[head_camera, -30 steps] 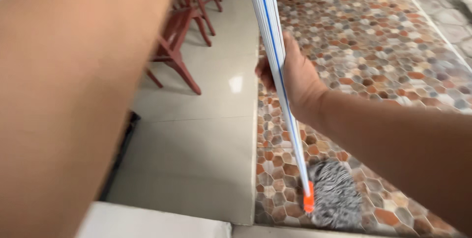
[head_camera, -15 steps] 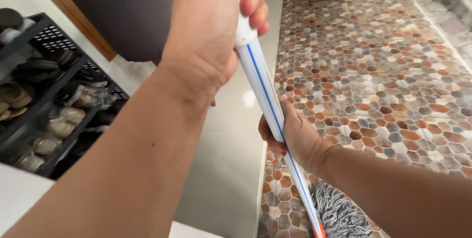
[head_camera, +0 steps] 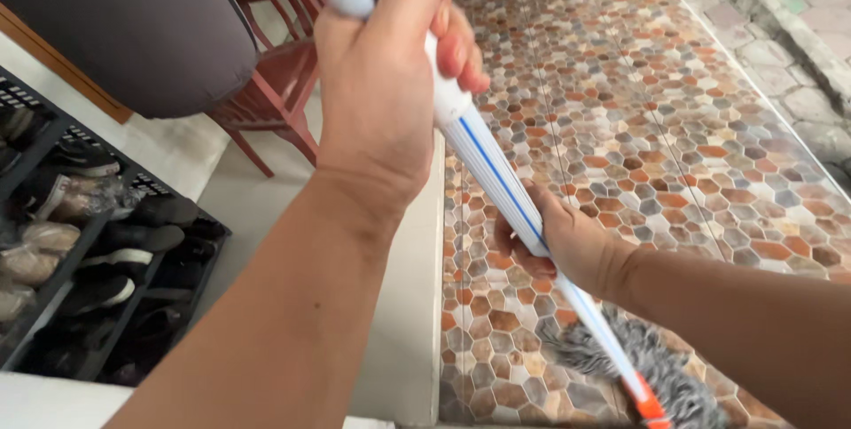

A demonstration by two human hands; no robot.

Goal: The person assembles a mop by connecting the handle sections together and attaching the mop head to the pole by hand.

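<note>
So: 1 mop (head_camera: 523, 216), 2 hands on it, 1 red chair (head_camera: 279, 83), 1 black shoe rack (head_camera: 97, 243) w/ several pairs of shoes, too jumbled to count.

Left hand (head_camera: 381, 101) is wrapped tight round the top of the handle, fingers fully closed, near the grey-and-white end cap. Right hand (head_camera: 567, 238) is closed round the shaft lower down, about mid-length, thumb side up.

The mop: white ribbed pole w/ a blue stripe along it, running diagonally from upper left to lower right. An orange collar (head_camera: 651, 407) joins the pole to a grey stringy mop head (head_camera: 638, 367), which rests on the hexagon-pattern tile floor (head_camera: 674, 128) (browns, oranges, greys) at the bottom of the view. Left of the pattern runs a plain pale floor strip (head_camera: 408, 323); rack sits at far left, chair behind the left hand, a dark rounded cushion-like thing (head_camera: 133, 30) above the rack.

Vs 0.5 s ago: both grips same, but the red chair is now in view, the left hand sits higher in the view w/ the end cap showing, and more of the mop head + orange collar is visible.
</note>
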